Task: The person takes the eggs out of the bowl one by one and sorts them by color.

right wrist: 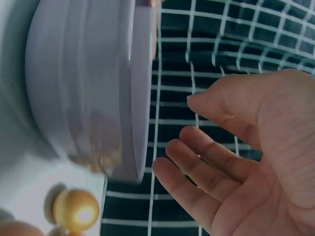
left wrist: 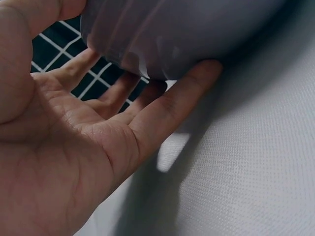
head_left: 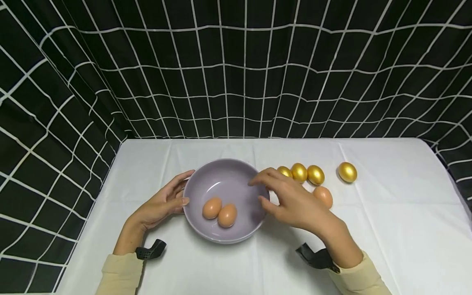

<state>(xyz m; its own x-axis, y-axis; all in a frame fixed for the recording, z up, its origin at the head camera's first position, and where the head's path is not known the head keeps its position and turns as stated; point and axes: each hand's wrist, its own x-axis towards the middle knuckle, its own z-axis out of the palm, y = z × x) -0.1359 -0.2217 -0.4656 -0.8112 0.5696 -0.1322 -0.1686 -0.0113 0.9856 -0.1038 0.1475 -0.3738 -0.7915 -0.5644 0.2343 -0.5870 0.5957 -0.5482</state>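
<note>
A mauve bowl stands on the white table with two brown eggs, one egg touching the other egg, low and left inside it. My left hand holds the bowl's left side, thumb at the rim and fingers against the outer wall, as the left wrist view also shows. Over the right rim hovers my right hand, fingers loosely bent and thumb apart. Nothing is between those fingers in the right wrist view, where the hand is beside the bowl's wall.
Behind the right hand lie several golden eggs and a brown egg. Another golden egg lies farther right. A white cloth covers the table, and a black curtain with a white grid hangs behind it.
</note>
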